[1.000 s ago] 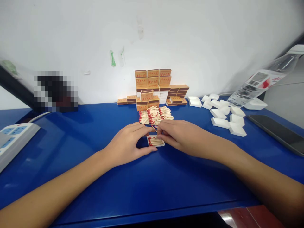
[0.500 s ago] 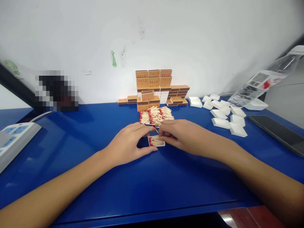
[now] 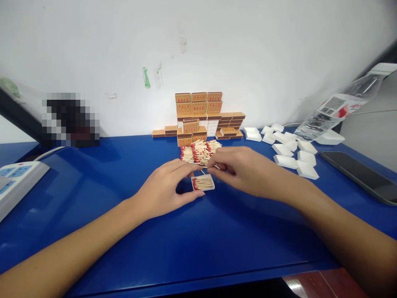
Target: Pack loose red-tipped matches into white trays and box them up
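Observation:
A small white matchbox tray (image 3: 212, 187) lies on the blue table, partly filled with red-headed matches (image 3: 202, 182). My left hand (image 3: 169, 186) curves round its left end, thumb along the near side and fingers at the far side. Just above the tray's right far corner is my right hand (image 3: 232, 167), its thumb and fingers pinched together. A short length of match (image 3: 216, 166) shows at the pinch; the rest is hidden by the fingers. Right behind the hands lies a pile of loose matches (image 3: 198, 152). One stray match (image 3: 202, 171) rests between the pile and the tray.
Stacked matchboxes (image 3: 198, 108) stand against the white wall behind the pile. Several empty white trays (image 3: 283, 150) lie at the right, near a tilted plastic bottle (image 3: 331, 109) and a dark phone (image 3: 359, 176). A power strip (image 3: 21, 182) sits at the left edge.
My right hand has lifted off the tray, moving slightly up and away, so the tray's right end now shows. My left hand stays at the tray. The view has shifted slightly.

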`<act>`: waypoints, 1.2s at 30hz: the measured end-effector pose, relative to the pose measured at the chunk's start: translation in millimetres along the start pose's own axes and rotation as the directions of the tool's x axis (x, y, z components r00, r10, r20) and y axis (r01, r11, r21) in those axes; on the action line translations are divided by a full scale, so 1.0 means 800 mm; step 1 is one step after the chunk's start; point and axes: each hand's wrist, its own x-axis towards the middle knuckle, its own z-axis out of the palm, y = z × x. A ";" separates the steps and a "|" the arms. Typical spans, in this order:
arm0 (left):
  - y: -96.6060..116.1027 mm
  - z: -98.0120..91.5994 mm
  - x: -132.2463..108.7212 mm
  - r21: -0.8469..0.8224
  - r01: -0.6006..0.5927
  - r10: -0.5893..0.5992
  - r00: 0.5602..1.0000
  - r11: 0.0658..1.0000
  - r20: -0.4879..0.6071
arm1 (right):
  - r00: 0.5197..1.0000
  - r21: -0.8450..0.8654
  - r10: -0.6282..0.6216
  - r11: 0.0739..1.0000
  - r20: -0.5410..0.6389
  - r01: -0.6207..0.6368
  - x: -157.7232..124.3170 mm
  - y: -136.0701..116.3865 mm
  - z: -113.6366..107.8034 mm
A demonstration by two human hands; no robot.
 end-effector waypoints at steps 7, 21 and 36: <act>-0.001 0.000 0.000 -0.029 0.009 -0.010 1.000 1.000 -0.025 | 0.974 -0.161 0.209 0.968 0.086 -0.193 0.000 0.050 -0.017; -0.003 -0.001 -0.001 0.009 -0.002 0.002 0.998 1.000 0.063 | 0.893 -0.043 0.252 0.966 0.373 -0.255 -0.006 0.065 -0.009; 0.003 0.000 -0.001 -0.031 0.109 -0.106 0.991 0.994 0.083 | 0.981 0.246 0.053 0.964 0.185 -0.099 0.000 -0.018 0.018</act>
